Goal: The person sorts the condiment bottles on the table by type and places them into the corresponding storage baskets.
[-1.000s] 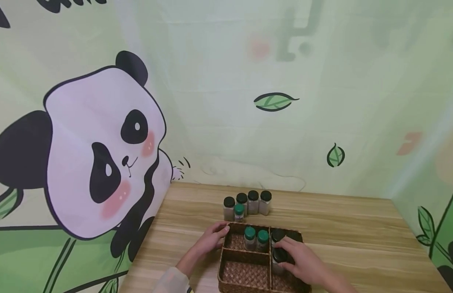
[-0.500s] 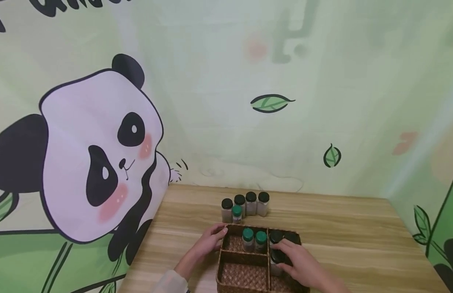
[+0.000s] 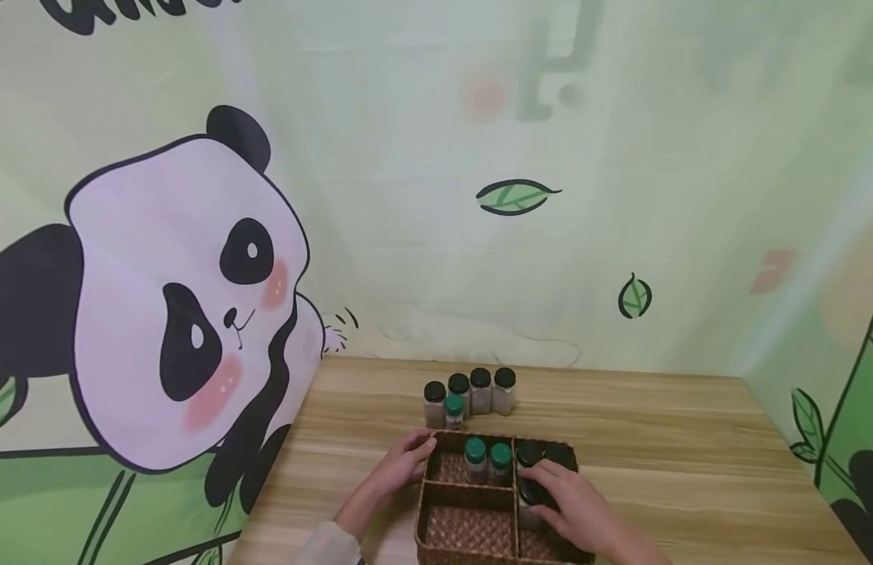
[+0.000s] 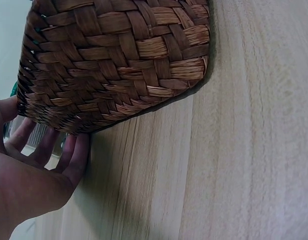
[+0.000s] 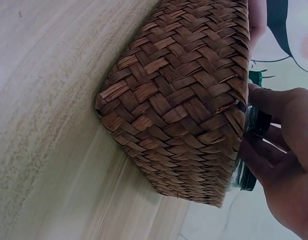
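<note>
- The basket (image 3: 470, 535) is woven from flat brown strips, the weave coarse and glossy, with rounded corners and inner walls splitting it into sections; it sits low on the surface (image 3: 662, 447), which has a pale striped wood grain.
- The left hand (image 3: 403, 464) grips the basket at its ten o'clock corner, thumb at the rim and fingers against the outer wall.
- The right hand (image 3: 583, 504) has its fingers closed on a black-capped jar (image 3: 528, 515), which stands at the basket's three o'clock, inside the right-hand section.
- More round black lids (image 3: 530, 453) show at one o'clock in that section; the hand covers part of it, so there may be others.
- Two green-capped jars (image 3: 475, 461), clear-sided, stand upright in the eleven o'clock section.
- Beyond the basket, towards eleven o'clock, stand four black-topped jars (image 3: 481, 396) and a smaller green-topped one (image 3: 454, 416).
- Behind hangs a pale green printed cloth (image 3: 408, 196); its thick black lettering (image 3: 76, 16), at eleven o'clock, is cut off and unreadable.
</note>
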Motion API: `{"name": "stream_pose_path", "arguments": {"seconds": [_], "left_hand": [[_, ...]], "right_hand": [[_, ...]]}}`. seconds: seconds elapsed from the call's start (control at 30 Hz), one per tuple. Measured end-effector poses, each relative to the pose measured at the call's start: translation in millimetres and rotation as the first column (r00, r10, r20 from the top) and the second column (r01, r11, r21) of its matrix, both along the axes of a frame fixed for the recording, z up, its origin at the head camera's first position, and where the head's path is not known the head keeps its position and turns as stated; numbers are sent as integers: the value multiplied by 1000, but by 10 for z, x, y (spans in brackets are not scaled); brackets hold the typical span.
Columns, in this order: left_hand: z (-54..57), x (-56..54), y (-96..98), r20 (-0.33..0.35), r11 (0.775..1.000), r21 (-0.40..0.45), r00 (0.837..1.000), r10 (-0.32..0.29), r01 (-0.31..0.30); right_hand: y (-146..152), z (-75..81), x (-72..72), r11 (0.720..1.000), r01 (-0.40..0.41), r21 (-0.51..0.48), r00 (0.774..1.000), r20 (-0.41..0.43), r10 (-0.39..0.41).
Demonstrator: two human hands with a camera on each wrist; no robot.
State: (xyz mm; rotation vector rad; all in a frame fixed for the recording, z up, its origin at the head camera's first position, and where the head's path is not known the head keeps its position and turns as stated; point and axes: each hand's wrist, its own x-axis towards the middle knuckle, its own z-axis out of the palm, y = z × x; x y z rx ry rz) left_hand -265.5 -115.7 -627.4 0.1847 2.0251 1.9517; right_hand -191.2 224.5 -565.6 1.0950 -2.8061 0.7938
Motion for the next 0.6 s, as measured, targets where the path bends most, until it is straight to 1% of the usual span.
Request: {"name": "stream_pose_path", "arguments": {"seconds": [0.1,0.23,0.33,0.4,0.47,0.53,0.6], "left_hand": [[15,-9,-5,-2,1000,-12,1000,0,0],[-6,2,18,4,1000,-11,1000,0,0],[-1,-11,24,0,1000,-8,1000,-2,2],[-1,-24,17,-1,1000,-8,1000,-1,1],[0,-31,7,-1,1000,-8,1000,-2,2],[7,-31,-2,6,1000,-2,1000,-3,3],[11,-29,-6,15,1000,3,1000,-7,7]], "right_hand": [[-6,35,9,999,7,35,1000,-15,-7],[9,84,28,993,26,112,999,-36,-22],[6,167,21,990,35,139,998,-65,-26],[-2,260,1,991,37,130,997,-73,-28],[-8,372,-36,994,43,101,997,-75,-36],[-5,482,-109,998,43,53,996,-76,-39],[14,582,-212,999,54,-2,998,-44,-54]]}}
